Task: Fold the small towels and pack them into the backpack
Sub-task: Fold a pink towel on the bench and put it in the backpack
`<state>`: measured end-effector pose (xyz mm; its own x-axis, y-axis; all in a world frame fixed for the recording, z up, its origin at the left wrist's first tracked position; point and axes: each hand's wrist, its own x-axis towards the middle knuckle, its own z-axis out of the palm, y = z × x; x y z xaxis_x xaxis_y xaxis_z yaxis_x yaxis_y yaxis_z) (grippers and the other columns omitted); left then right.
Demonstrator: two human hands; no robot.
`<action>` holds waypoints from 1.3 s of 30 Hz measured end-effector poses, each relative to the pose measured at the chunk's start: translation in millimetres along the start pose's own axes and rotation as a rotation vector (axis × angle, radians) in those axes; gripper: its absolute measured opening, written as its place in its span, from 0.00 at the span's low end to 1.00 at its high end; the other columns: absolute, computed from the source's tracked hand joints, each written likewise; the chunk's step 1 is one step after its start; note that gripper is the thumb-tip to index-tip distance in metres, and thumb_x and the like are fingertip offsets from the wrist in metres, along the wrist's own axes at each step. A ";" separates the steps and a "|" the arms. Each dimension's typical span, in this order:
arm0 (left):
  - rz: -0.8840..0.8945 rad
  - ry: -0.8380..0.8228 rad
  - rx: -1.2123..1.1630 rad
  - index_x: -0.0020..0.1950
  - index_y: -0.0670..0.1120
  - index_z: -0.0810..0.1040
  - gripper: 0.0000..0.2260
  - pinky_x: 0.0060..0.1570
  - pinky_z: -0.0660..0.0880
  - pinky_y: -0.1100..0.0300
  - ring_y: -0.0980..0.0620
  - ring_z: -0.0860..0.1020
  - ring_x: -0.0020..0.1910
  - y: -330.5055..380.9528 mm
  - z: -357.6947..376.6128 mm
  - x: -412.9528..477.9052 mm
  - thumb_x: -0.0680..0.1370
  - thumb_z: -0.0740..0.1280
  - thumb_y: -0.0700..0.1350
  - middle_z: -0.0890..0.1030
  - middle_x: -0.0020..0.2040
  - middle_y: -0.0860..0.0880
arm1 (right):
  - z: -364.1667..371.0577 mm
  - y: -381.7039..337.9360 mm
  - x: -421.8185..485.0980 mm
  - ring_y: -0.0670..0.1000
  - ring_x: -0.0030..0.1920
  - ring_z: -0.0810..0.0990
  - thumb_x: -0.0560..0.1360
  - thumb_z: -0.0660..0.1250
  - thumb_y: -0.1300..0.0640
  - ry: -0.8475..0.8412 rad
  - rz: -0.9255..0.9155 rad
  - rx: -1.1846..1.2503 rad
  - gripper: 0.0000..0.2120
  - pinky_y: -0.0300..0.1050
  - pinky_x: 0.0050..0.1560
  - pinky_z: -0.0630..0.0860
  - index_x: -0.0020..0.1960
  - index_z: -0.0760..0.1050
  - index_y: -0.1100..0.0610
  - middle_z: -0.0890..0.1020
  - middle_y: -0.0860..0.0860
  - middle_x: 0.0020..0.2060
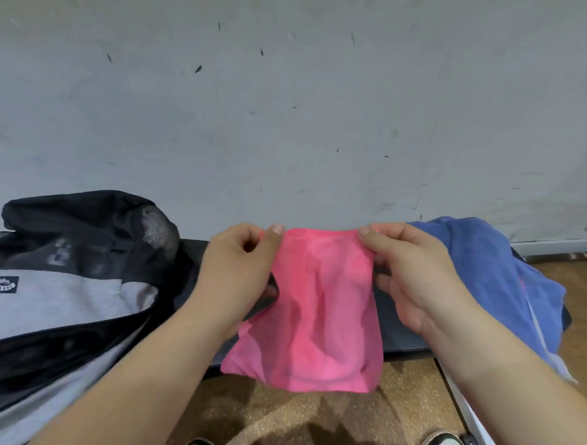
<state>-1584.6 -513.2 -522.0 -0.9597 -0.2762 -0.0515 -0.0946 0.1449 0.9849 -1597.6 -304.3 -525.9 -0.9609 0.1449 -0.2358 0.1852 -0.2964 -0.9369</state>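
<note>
Two hands, left [242,274] and right [417,278], hold a pink towel [318,314] up by its top corners, each grip pinched shut on the cloth, above a dark tabletop [402,335] set against a scuffed grey wall [281,106]. A black-and-grey backpack [65,297] lies to the left, cut off by the frame edge. A blue cloth [507,274] is heaped to the right, partly hidden behind the right hand, and the hanging towel screens much of the tabletop.
</note>
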 end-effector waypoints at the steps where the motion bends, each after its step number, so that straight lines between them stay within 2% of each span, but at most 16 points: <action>1: 0.020 -0.034 -0.006 0.42 0.36 0.77 0.19 0.29 0.72 0.57 0.49 0.72 0.24 0.6 6.4 -7.6 0.81 0.72 0.52 0.74 0.29 0.43 | 6.9 1.6 -8.8 0.51 0.38 0.81 0.76 0.75 0.63 -0.034 -0.023 0.004 0.04 0.44 0.37 0.79 0.50 0.82 0.61 0.84 0.55 0.39; 4: 0.110 -0.098 0.014 0.43 0.42 0.85 0.11 0.33 0.77 0.58 0.51 0.80 0.31 3.7 20.3 -26.5 0.80 0.73 0.49 0.84 0.34 0.49 | 24.0 11.5 -28.2 0.58 0.48 0.88 0.74 0.76 0.64 -0.117 -0.055 0.004 0.05 0.52 0.53 0.84 0.50 0.86 0.62 0.88 0.59 0.44; 6: 0.159 -0.109 0.060 0.45 0.49 0.87 0.07 0.43 0.80 0.64 0.57 0.85 0.41 5.6 23.9 -30.8 0.81 0.72 0.46 0.88 0.41 0.54 | 27.5 15.3 -31.2 0.62 0.54 0.87 0.75 0.76 0.65 -0.120 -0.084 -0.023 0.05 0.59 0.62 0.82 0.51 0.87 0.61 0.88 0.61 0.47; 7: 0.174 -0.124 0.085 0.46 0.50 0.88 0.07 0.44 0.78 0.68 0.61 0.85 0.43 5.8 23.1 -30.5 0.81 0.71 0.44 0.88 0.42 0.57 | 26.9 15.1 -30.5 0.61 0.55 0.87 0.76 0.75 0.64 -0.113 -0.107 -0.054 0.05 0.60 0.63 0.81 0.51 0.88 0.60 0.89 0.60 0.47; 9: 0.196 -0.156 0.133 0.48 0.51 0.88 0.09 0.43 0.75 0.74 0.66 0.84 0.43 6.4 20.5 -28.9 0.82 0.69 0.41 0.88 0.42 0.60 | 23.8 12.2 -28.6 0.55 0.51 0.88 0.77 0.74 0.64 -0.112 -0.144 -0.095 0.06 0.56 0.61 0.82 0.51 0.88 0.59 0.89 0.56 0.46; 12: 0.222 -0.139 0.151 0.49 0.52 0.89 0.10 0.45 0.77 0.73 0.64 0.85 0.44 4.0 17.4 -28.2 0.82 0.69 0.41 0.88 0.42 0.60 | 20.9 9.8 -29.8 0.45 0.41 0.86 0.77 0.74 0.65 -0.100 -0.209 -0.141 0.07 0.48 0.53 0.80 0.47 0.88 0.56 0.88 0.49 0.37; 16: 0.160 -0.170 0.084 0.51 0.52 0.90 0.10 0.50 0.80 0.67 0.62 0.86 0.47 1.5 18.5 -29.4 0.82 0.70 0.41 0.89 0.44 0.59 | 22.9 13.5 -36.2 0.52 0.50 0.88 0.76 0.75 0.64 -0.115 -0.291 -0.204 0.04 0.52 0.59 0.83 0.48 0.88 0.57 0.90 0.52 0.44; 18: 0.139 -0.199 0.068 0.50 0.53 0.90 0.10 0.40 0.79 0.66 0.62 0.84 0.39 1.0 21.0 -32.2 0.83 0.70 0.43 0.88 0.40 0.57 | 24.3 14.6 -38.1 0.50 0.50 0.88 0.75 0.76 0.64 -0.129 -0.308 -0.239 0.04 0.49 0.58 0.84 0.48 0.88 0.56 0.90 0.50 0.44; 20: 0.121 -0.191 0.043 0.49 0.52 0.90 0.09 0.33 0.72 0.69 0.63 0.77 0.31 0.2 21.9 -31.7 0.83 0.70 0.44 0.85 0.34 0.57 | 24.2 15.2 -37.6 0.49 0.50 0.88 0.75 0.76 0.64 -0.131 -0.305 -0.247 0.04 0.50 0.59 0.83 0.48 0.88 0.57 0.90 0.50 0.44; 24: 0.074 -0.176 -0.041 0.49 0.52 0.90 0.09 0.40 0.70 0.57 0.54 0.72 0.34 -3.8 17.2 -22.8 0.83 0.70 0.45 0.80 0.34 0.49 | 21.5 17.4 -31.6 0.54 0.52 0.88 0.75 0.76 0.63 -0.122 -0.263 -0.168 0.04 0.56 0.62 0.82 0.49 0.88 0.59 0.90 0.54 0.45; 27: 0.099 -0.253 0.009 0.49 0.48 0.90 0.11 0.35 0.68 0.63 0.61 0.70 0.29 -8.8 20.9 -31.5 0.84 0.68 0.42 0.76 0.29 0.58 | 23.5 20.5 -32.6 0.55 0.54 0.88 0.76 0.75 0.63 -0.163 -0.205 -0.139 0.04 0.59 0.63 0.81 0.50 0.88 0.60 0.89 0.57 0.47; 29: 0.106 -0.262 0.042 0.48 0.48 0.89 0.11 0.34 0.68 0.67 0.64 0.71 0.28 -10.0 23.5 -38.1 0.84 0.67 0.42 0.76 0.27 0.61 | 24.3 21.8 -33.6 0.55 0.54 0.87 0.79 0.72 0.58 -0.211 -0.131 -0.127 0.07 0.59 0.63 0.81 0.50 0.87 0.61 0.88 0.61 0.48; 32: 0.128 -0.240 0.039 0.49 0.51 0.89 0.07 0.38 0.76 0.68 0.62 0.82 0.35 -4.6 18.1 -38.3 0.81 0.71 0.42 0.87 0.37 0.57 | 20.0 14.3 -31.9 0.54 0.54 0.87 0.84 0.64 0.51 -0.276 -0.004 -0.082 0.17 0.54 0.60 0.82 0.55 0.86 0.61 0.88 0.59 0.50; 35: 0.153 -0.182 0.017 0.51 0.50 0.89 0.08 0.52 0.82 0.61 0.56 0.87 0.47 -3.1 9.0 -30.1 0.79 0.73 0.38 0.90 0.45 0.53 | 13.3 1.4 -30.8 0.56 0.58 0.87 0.85 0.59 0.51 -0.405 0.039 -0.024 0.17 0.55 0.59 0.81 0.64 0.81 0.59 0.88 0.58 0.55; 37: 0.133 -0.177 -0.057 0.50 0.49 0.90 0.06 0.55 0.81 0.54 0.54 0.86 0.46 -1.3 6.5 -26.5 0.79 0.73 0.40 0.89 0.45 0.52 | 7.9 0.0 -24.7 0.57 0.55 0.87 0.84 0.62 0.54 -0.380 -0.042 -0.073 0.14 0.55 0.54 0.84 0.64 0.80 0.58 0.87 0.57 0.56; 39: 0.115 -0.177 -0.120 0.45 0.47 0.90 0.06 0.47 0.77 0.54 0.53 0.80 0.40 2.6 3.8 -25.5 0.78 0.73 0.40 0.86 0.39 0.50 | -0.8 3.1 -12.6 0.54 0.53 0.87 0.78 0.73 0.53 -0.229 -0.156 -0.230 0.15 0.51 0.51 0.85 0.64 0.80 0.54 0.86 0.55 0.58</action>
<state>-1561.4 -502.2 -518.7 -0.9947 -0.0923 0.0442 0.0398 0.0492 0.9980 -1584.8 -306.3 -526.0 -0.9976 -0.0512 -0.0462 0.0494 -0.0638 -0.9967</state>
